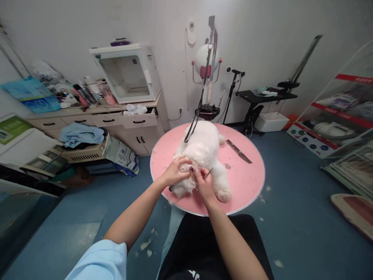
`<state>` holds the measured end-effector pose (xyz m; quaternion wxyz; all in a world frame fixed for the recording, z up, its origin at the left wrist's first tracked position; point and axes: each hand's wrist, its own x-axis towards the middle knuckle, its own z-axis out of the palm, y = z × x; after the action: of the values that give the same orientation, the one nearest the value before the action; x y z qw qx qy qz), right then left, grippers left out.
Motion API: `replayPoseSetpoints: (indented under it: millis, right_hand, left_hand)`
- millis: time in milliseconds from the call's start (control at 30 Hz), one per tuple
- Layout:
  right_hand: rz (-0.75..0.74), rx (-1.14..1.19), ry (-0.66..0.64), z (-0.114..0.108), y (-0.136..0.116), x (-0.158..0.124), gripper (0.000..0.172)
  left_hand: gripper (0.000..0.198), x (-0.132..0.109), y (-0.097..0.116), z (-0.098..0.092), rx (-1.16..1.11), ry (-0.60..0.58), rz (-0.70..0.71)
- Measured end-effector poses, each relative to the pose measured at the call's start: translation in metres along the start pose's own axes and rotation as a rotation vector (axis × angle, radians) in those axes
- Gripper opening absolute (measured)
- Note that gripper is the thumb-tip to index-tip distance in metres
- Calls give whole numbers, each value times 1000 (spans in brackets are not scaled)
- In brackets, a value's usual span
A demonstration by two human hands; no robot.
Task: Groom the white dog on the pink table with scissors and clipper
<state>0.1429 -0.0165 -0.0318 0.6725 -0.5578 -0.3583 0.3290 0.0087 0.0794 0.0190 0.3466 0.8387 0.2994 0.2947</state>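
Observation:
A white fluffy dog lies on a round pink table, its head towards me. My left hand is curled over the head and grips the ear fur, holding the dark ear opening bare. Close on its right, my right hand is closed in a pinch at the ear. A slim dark metal tool sticks out between its fingers; its other end is mostly hidden, so I cannot tell its exact kind. A black leash loop hangs down around the dog's neck area.
A metal grooming comb lies on the table right of the dog. Behind stand a cabinet with a partly open drawer, a white glass-fronted box and a dryer stand. A shelf rack is at right. Fur tufts lie on the floor.

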Motion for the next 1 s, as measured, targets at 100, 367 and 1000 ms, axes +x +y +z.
replayPoseSetpoints:
  millis: [100, 367, 1000]
  right_hand:
    - [35, -76, 3, -8, 2, 5, 33]
    - [58, -166, 65, -29, -3, -10, 35]
    - [381, 44, -17, -49, -8, -30, 39]
  left_hand:
    - [43, -3, 0, 5, 26, -8, -17]
    - [47, -12, 7, 23, 111, 27, -27]
    - [50, -25, 10, 40, 232, 46, -2]
